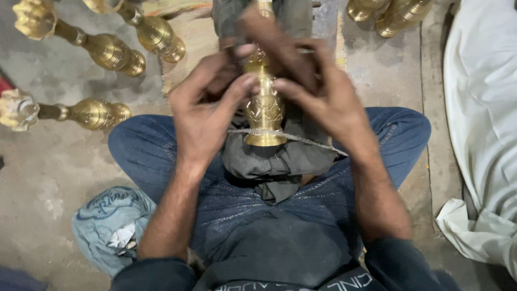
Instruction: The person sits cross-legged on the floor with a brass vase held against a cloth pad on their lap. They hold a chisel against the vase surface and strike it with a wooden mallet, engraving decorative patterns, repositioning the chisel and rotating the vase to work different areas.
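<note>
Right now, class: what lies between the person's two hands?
In the head view, an upright brass piece stands between the left hand and the right hand, both touching it, with dark cloth beneath its base.

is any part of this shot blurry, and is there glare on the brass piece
Head view: the right hand is smeared by motion blur, the left hand slightly less so; the brass piece between them stays fairly sharp, with soft highlights rather than harsh glare; the light is dim and warm.
</note>
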The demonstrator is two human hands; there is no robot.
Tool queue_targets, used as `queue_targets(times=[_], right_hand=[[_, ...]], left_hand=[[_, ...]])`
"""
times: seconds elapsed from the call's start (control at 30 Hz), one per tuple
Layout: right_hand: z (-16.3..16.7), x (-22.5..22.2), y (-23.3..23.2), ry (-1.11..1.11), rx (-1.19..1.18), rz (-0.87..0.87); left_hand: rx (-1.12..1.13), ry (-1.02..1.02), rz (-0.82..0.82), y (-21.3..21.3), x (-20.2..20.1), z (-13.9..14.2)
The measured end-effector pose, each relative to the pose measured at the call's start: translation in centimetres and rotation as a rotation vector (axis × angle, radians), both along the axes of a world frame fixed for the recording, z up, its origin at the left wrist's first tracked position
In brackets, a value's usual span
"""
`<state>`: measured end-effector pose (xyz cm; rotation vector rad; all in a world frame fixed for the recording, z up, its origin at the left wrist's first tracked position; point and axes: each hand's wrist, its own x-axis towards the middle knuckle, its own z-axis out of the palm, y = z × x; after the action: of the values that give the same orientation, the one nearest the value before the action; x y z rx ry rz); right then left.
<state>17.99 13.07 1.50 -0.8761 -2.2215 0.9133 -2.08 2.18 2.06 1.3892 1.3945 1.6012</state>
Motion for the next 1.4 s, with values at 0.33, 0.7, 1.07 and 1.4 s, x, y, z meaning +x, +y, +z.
queue_targets(times=[0.33,0.7,1.07,1.4], right_hand=[[0.8,3.9,-0.1,-0.159,0.091,-0.274],[2.0,5.2,-0.9,-0.014,0.157,-0.204],[1.9,5.3,-1.3,-0.074,0.082,-0.205],[2.3,5.1,-0.7,-0.074,0.172,-0.222]], left_hand=[[0.127,0.461,-0.331,4.3,-1.5,1.1],[0.021,0.006,-0.089,4.0,-3.8,1.7],[0.071,0.451,-0.279,2.9,-2.0,2.4],[-0.021,0.571,-0.289,3.8,-2.2,3.2]])
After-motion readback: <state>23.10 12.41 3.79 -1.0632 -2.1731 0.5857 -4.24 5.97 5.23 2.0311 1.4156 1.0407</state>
